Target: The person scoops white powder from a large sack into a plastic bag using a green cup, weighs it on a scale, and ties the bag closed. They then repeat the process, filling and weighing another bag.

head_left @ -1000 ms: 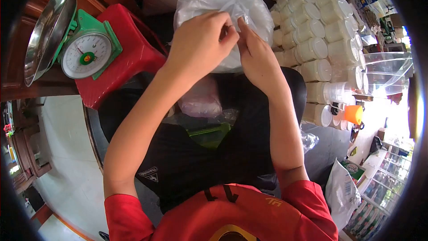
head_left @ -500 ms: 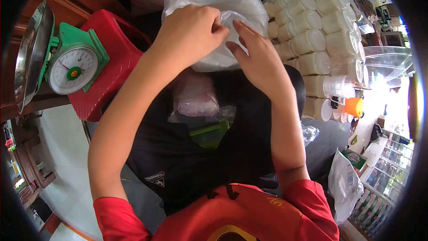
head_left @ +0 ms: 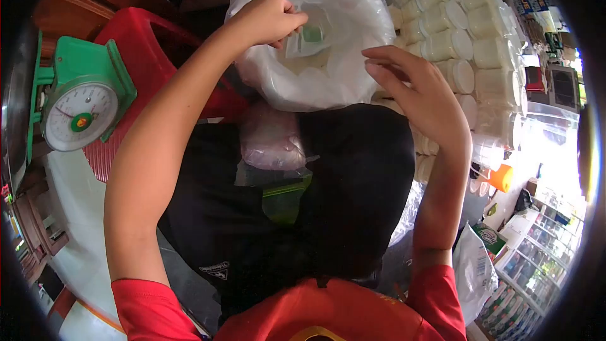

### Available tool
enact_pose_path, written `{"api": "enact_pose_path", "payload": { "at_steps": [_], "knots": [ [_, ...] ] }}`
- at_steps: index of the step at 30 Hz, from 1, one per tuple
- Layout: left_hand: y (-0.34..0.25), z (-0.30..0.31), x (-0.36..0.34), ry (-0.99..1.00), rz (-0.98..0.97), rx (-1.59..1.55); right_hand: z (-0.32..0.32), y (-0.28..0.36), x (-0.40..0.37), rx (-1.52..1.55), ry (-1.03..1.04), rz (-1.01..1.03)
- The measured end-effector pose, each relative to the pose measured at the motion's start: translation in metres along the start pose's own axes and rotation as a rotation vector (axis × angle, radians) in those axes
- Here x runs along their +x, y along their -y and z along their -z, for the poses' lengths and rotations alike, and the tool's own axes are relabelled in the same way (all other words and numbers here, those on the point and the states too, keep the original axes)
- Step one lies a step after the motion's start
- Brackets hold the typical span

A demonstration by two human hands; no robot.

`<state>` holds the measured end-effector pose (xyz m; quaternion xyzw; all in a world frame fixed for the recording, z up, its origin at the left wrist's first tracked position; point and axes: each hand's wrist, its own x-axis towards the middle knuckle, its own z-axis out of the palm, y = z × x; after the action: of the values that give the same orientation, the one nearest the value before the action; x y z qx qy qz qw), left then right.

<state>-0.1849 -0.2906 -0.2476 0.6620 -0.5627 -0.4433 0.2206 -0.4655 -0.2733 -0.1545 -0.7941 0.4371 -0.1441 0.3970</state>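
Note:
My left hand (head_left: 268,20) is over the left side of a large white plastic bag (head_left: 353,82) that stands wide open. Its fingers pinch a small clear packet (head_left: 310,30) with a green patch on it, hanging over the bag's opening. To the right of the bag is my right hand (head_left: 410,79), fingers apart and holding nothing. Pale contents, hard to make out, show inside the bag. Between my legs lie a clear bag of pinkish stuff (head_left: 273,142) and a green item (head_left: 284,201).
A green scale (head_left: 82,113) and a red plastic stool (head_left: 142,44) stand at the left. Stacked white-filled jars (head_left: 445,25) rise at the right, with an orange object (head_left: 501,178) near them. A white bag (head_left: 473,271) lies at the lower right.
My hands have moved apart, the left toward the upper left and the right toward the right. The small packet now shows in my left hand, and more of the bag's inside is visible.

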Motion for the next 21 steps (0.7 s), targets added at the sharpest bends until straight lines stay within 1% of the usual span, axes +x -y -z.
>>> {"api": "enact_pose_path", "payload": {
  "at_steps": [2, 4, 5, 6, 8, 9, 11, 12, 13, 14, 15, 16, 17, 21],
  "knots": [
    [0.015, 0.000, 0.007, 0.004, 0.014, -0.005, -0.006, -0.022, 0.031, -0.252, 0.215, -0.009],
    [0.026, 0.000, 0.015, -0.015, 0.083, -0.039, -0.023, -0.047, 0.065, -0.415, 0.293, 0.014],
    [0.027, 0.000, 0.017, -0.011, 0.088, -0.037, -0.034, -0.062, 0.085, -0.502, 0.334, 0.024],
    [0.027, 0.001, 0.018, -0.025, 0.102, 0.019, -0.048, -0.076, 0.104, -0.589, 0.374, 0.038],
    [0.030, 0.002, 0.021, -0.041, 0.121, 0.077, -0.080, -0.101, 0.136, -0.849, 0.486, -0.016],
    [0.033, 0.001, 0.023, -0.071, 0.100, 0.108, -0.095, -0.106, 0.147, -0.845, 0.488, -0.013],
    [0.043, -0.001, 0.028, -0.103, 0.084, 0.131, -0.121, -0.121, 0.167, -1.006, 0.597, 0.072],
    [0.049, -0.003, 0.032, -0.117, 0.073, 0.112, -0.137, -0.156, 0.190, -1.014, 0.605, 0.073],
    [0.053, -0.006, 0.035, -0.132, 0.061, 0.092, -0.159, -0.206, 0.222, -0.950, 0.591, 0.233],
    [0.052, -0.008, 0.037, -0.137, 0.061, 0.081, -0.170, -0.241, 0.245, -0.882, 0.573, 0.393],
    [0.048, -0.009, 0.034, -0.166, 0.044, 0.161, -0.172, -0.252, 0.254, -0.890, 0.578, 0.396],
    [0.046, -0.009, 0.031, -0.193, 0.029, 0.244, -0.182, -0.258, 0.271, -0.728, 0.595, 0.344],
    [0.044, -0.009, 0.030, -0.196, 0.032, 0.242, -0.189, -0.265, 0.284, -0.563, 0.609, 0.293],
    [0.043, -0.010, 0.030, -0.197, 0.017, 0.265, -0.200, -0.313, 0.282, 0.116, 0.631, 0.061]
  ]
}}
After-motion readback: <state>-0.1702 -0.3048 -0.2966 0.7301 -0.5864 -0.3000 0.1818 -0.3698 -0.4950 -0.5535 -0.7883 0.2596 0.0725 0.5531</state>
